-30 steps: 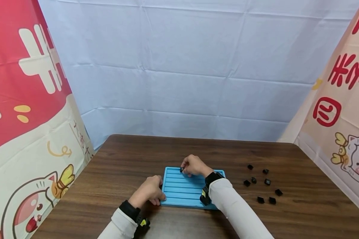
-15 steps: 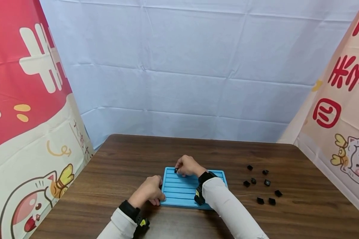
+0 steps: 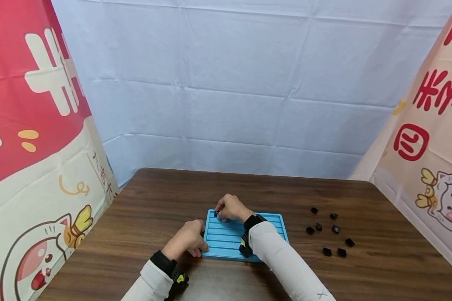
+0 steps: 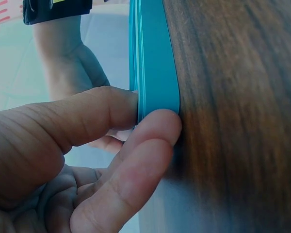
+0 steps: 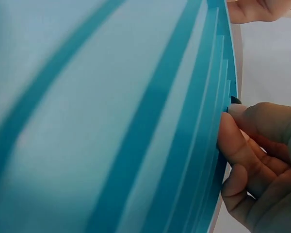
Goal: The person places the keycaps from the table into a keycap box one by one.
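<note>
A light blue ridged tray lies on the table in front of me. My left hand grips its near left corner; in the left wrist view the thumb is on the rim and fingertips press the tray's side wall. My right hand reaches over the tray to its far left corner. Between thumb and fingers it pinches a small black keycap at the top row. In the right wrist view only a dark sliver of the keycap shows beyond the fingertips; the rest is hidden.
Several black keycaps lie scattered on the brown wooden table to the right of the tray. A pale blue cloth hangs behind the table, with printed cloths at both sides.
My right hand has slid left along the tray's far row with the keycap, towards the far left corner. The left hand has stayed at the near left corner.
</note>
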A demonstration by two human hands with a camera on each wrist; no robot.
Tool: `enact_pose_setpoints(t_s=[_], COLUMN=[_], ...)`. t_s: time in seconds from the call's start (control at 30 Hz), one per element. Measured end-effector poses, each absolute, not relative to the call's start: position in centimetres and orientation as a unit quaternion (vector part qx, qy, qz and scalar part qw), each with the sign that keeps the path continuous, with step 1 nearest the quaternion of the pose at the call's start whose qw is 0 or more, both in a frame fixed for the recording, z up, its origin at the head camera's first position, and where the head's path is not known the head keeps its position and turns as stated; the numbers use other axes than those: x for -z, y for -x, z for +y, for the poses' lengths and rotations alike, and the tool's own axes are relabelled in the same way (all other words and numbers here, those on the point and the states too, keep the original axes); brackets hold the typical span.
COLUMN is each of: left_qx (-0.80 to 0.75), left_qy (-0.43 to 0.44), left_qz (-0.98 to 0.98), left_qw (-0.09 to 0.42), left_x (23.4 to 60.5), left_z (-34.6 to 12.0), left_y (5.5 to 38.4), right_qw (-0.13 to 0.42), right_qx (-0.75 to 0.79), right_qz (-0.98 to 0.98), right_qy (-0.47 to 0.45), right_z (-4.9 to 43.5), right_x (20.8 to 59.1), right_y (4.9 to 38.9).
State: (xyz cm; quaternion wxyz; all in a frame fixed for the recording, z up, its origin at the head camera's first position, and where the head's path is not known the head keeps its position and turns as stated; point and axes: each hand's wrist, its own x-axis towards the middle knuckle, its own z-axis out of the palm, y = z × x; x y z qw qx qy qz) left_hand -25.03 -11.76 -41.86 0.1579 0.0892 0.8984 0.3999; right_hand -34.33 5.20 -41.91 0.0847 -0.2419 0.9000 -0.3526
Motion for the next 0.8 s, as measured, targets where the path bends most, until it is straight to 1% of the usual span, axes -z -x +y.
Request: enact_pose_setpoints(t_s=[0.33,0.53,0.8], left_qx=[-0.402,-0.402,-0.402], left_qy=[-0.087,-0.088,-0.091], left_qz=[0.897,0.897,0.897], left_qw=[0.160,0.162,0.157], left_x=[41.8,41.8,41.7], left_z=[-11.6,-11.7,-11.7], left_y=[25.0,25.0,25.0], right_qw=[0.084,0.095,0.069], right_qx=[0.336,0.329,0.303], right_qz=[0.908,0.910,0.918], right_qy=[0.236,0.233,0.245], right_z=[4.9,4.7,3.9], right_x=[41.8,41.7,41.4], right_y=[34.4,34.5,34.1])
